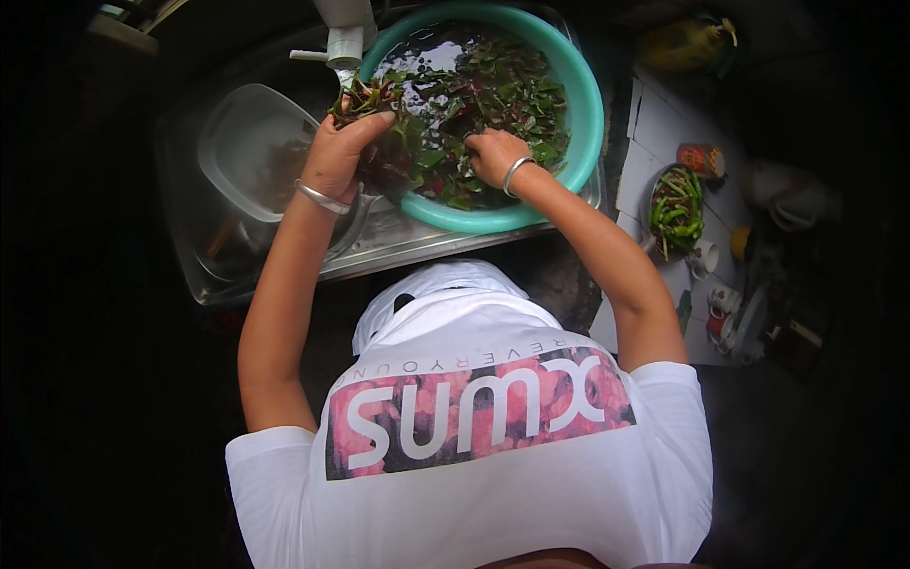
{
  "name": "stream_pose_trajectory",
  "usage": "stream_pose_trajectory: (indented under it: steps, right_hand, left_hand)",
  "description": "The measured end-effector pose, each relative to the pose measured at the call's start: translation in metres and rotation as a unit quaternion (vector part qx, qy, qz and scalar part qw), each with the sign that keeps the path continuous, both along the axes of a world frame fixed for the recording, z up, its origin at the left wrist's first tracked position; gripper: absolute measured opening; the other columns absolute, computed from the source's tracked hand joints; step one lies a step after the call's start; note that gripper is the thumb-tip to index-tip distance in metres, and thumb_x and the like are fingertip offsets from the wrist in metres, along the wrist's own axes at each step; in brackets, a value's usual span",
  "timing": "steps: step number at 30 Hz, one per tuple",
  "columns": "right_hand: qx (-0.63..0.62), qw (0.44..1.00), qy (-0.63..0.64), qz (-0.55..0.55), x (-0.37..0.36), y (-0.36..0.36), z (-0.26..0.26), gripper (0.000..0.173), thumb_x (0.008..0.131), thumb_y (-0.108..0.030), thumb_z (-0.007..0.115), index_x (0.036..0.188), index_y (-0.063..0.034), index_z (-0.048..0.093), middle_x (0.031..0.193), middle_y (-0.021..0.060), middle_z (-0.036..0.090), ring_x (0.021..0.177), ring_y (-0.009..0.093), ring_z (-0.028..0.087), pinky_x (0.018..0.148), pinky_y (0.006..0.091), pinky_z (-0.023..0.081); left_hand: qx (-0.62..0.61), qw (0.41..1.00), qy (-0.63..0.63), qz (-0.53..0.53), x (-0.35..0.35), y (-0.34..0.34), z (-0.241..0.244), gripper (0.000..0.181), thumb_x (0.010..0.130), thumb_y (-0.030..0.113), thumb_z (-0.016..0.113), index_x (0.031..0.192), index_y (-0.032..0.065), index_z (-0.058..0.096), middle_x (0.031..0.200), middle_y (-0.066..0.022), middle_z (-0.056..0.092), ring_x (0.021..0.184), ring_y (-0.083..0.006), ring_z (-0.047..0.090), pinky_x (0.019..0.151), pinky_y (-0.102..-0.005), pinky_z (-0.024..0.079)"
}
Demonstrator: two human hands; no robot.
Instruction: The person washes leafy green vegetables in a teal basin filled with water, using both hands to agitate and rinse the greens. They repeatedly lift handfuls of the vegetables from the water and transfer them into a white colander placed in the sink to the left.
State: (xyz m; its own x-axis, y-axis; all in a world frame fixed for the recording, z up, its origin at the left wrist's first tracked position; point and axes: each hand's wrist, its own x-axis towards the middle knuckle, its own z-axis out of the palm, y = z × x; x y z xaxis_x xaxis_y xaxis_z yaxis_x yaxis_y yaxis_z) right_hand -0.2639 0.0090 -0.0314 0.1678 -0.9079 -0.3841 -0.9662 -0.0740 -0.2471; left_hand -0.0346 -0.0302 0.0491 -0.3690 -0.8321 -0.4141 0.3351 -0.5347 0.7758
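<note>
My left hand grips a bunch of leafy greens with green and dark red leaves at the left rim of a turquoise plastic basin. The bunch's stems point up past my thumb, and its leaves hang over the basin's edge. Inside the basin, many loose leaves float in water. My right hand reaches in over the near right side, fingers curled down among the leaves. Its fingertips are hidden, so whether they hold anything is unclear. Both wrists wear silver bangles.
The basin rests across a stainless steel sink. A white faucet overhangs its left rim. A translucent plastic tub sits in the sink. On the white-tiled counter at right are a dish of green peppers, an orange jar and mugs.
</note>
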Motion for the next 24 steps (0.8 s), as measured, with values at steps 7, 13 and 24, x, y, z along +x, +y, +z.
stream_pose_trajectory:
  steps: [7,13,24]
  right_hand:
    - [0.061,0.903,-0.396,-0.151,-0.024,-0.021,0.060,0.022,0.078,-0.020,0.066,0.089,-0.0024,0.060,0.073,-0.0008,0.058,0.069,0.007,0.054,0.058,0.0212,0.042]
    - [0.063,0.839,-0.517,-0.156,0.000,-0.026,0.100,0.022,0.083,-0.020,0.061,0.092,-0.0003,0.060,0.077,0.0012,0.059,0.069,0.007,0.055,0.058,0.0224,0.047]
    - [0.021,0.997,-0.061,0.035,-0.016,0.001,0.031,0.025,0.074,-0.022,0.062,0.095,-0.0100,0.063,0.088,0.0155,0.063,0.084,0.031,0.061,0.074,0.0406,0.049]
  left_hand:
    - [-0.004,1.000,0.013,-0.021,0.003,0.001,0.006,0.023,0.081,0.008,0.058,0.103,0.0022,0.056,0.092,-0.0057,0.062,0.081,-0.0144,0.061,0.071,-0.0282,0.052]
    - [-0.045,0.994,-0.009,-0.095,-0.024,0.001,0.009,0.037,0.080,0.006,0.060,0.116,0.0020,0.051,0.103,-0.0046,0.060,0.092,-0.0126,0.058,0.081,-0.0264,0.048]
    - [-0.033,0.998,-0.041,-0.036,-0.017,0.000,-0.005,0.034,0.076,0.006,0.064,0.108,0.0028,0.054,0.093,-0.0028,0.061,0.079,-0.0108,0.058,0.072,-0.0251,0.047]
